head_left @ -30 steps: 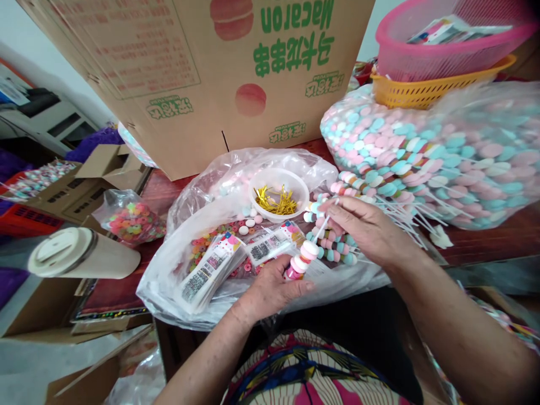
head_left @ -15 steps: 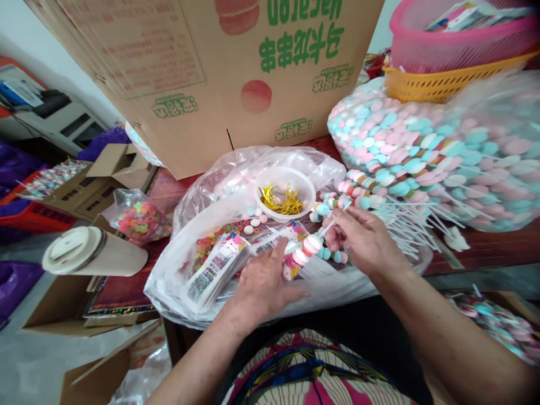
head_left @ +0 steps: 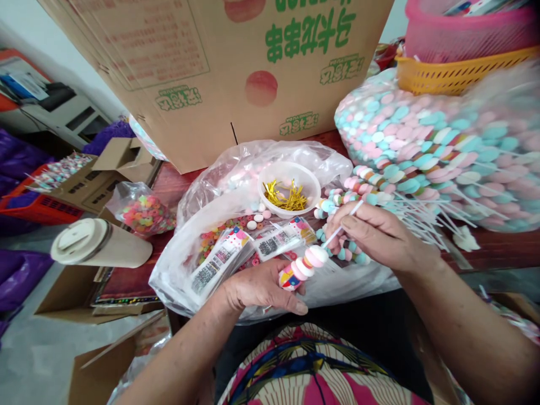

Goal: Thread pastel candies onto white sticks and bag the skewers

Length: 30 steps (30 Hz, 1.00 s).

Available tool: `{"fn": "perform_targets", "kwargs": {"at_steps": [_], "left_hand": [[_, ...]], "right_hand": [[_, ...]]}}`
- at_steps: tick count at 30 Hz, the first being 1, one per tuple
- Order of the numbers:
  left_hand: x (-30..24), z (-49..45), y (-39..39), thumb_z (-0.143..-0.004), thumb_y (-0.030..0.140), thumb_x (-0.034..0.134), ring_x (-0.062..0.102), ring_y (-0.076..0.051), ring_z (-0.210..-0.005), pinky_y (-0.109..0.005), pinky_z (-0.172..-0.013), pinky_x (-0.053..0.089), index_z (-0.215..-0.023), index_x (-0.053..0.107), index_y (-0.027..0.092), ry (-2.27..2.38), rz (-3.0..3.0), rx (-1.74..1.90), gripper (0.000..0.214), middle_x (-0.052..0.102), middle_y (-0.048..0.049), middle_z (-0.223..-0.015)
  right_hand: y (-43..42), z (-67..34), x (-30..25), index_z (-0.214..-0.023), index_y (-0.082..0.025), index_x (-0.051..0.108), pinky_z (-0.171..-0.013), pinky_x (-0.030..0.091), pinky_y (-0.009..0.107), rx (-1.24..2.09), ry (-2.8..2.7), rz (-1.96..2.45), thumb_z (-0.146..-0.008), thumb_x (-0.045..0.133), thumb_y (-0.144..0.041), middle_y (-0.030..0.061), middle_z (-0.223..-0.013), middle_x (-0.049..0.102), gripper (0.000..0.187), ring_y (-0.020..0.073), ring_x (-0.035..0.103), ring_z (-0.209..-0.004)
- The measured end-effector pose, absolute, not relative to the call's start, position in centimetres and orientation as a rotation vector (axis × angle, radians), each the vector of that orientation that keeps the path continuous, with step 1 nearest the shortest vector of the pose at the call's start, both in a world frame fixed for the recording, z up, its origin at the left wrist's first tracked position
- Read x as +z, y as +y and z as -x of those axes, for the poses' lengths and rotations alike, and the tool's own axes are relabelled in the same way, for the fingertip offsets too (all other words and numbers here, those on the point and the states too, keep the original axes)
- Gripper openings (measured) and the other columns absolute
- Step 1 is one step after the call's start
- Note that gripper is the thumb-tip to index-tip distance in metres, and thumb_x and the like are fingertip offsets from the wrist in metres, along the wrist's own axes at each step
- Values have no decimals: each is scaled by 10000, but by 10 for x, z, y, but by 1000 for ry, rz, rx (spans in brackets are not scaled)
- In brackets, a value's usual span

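Note:
A marshmallow skewer (head_left: 310, 261) in white, pink and orange slants between my hands over the plastic sheet. My left hand (head_left: 261, 284) curls its fingers around the lower end, where a printed wrapper (head_left: 289, 278) with coloured dots shows; the thumb points out to the right. Between thumb and fingers, my right hand (head_left: 379, 233) pinches the white stick (head_left: 343, 222) at the upper end. Flat printed wrappers (head_left: 219, 264) lie in a stack beside my left hand, with another stack (head_left: 278, 242) behind it. A round bowl (head_left: 312, 191) of gold twist ties (head_left: 284, 197) stands behind my hands.
A large carton (head_left: 211, 84) rises at the back. Bagged marshmallows (head_left: 379, 118) and finished skewers (head_left: 392, 174) fill the right side, under stacked baskets (head_left: 455, 73). At left are a lidded cup (head_left: 113, 244) and a bag of gummy rings (head_left: 145, 214). Clear plastic (head_left: 169, 287) spreads under the work.
The skewer has tipped more upright, its stick now rising higher past my right fingers. My left hand has turned, its fingers going beneath the wrapped end. The whole view has shifted slightly.

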State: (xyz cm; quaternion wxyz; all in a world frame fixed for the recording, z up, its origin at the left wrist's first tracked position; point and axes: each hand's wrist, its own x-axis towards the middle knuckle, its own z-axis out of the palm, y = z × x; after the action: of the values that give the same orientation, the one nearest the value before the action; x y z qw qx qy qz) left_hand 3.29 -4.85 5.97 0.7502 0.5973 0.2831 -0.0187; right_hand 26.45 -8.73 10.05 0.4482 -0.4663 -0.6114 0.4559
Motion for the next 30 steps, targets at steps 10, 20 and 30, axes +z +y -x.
{"fn": "perform_targets", "kwargs": {"at_steps": [10,20,30], "left_hand": [[80,-53,-62,-711,416,670,569,-229,-775,-350,-728,433,-924,587,162,1207,-1939,-2,342,620,-42,-794],[68,-47,-47,-542,270,811,454,-75,-452,-201,-448,360,-983,503,173,487,-1095,-24,546,527,78,-563],[57,-64,-48,-548,267,836,516,-64,-462,-184,-450,427,-1090,492,194,534,-966,110,646,584,59,-653]], "right_hand": [[-92,-248,81,-618,-186,549,-532,442,240,1014,-1338,1354,-911,496,-418,-9,-536,596,377,97,533,-497],[-84,-256,97,-829,-189,607,-559,486,261,1198,-1561,1036,-924,477,-359,19,-702,637,234,124,595,-609],[-87,-237,67,-781,-174,522,-462,413,220,1446,-1508,1075,-924,442,-434,11,-663,605,307,87,510,-513]]}}
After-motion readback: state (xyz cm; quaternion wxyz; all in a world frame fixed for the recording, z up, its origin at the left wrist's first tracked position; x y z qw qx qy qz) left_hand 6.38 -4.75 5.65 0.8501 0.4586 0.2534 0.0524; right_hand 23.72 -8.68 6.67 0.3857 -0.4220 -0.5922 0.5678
